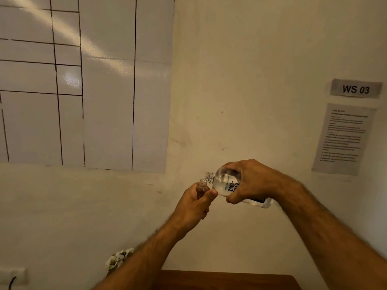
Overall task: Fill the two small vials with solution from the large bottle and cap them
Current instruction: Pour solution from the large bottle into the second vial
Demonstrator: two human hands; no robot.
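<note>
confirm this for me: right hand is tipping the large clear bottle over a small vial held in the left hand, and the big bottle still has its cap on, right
Not quite. The head view shows the large clear bottle uncapped, its bare threaded neck open above the small vial. The rest holds: the right hand tips it, the left hand holds the vial.

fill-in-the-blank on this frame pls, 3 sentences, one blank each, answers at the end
1. The right hand tips the large bottle so its open neck points toward the ____ hand.
2. The left hand grips a small ____ just below the bottle's mouth.
3. The sign on the wall reads WS ____.

Missing words: left; vial; 03
</note>
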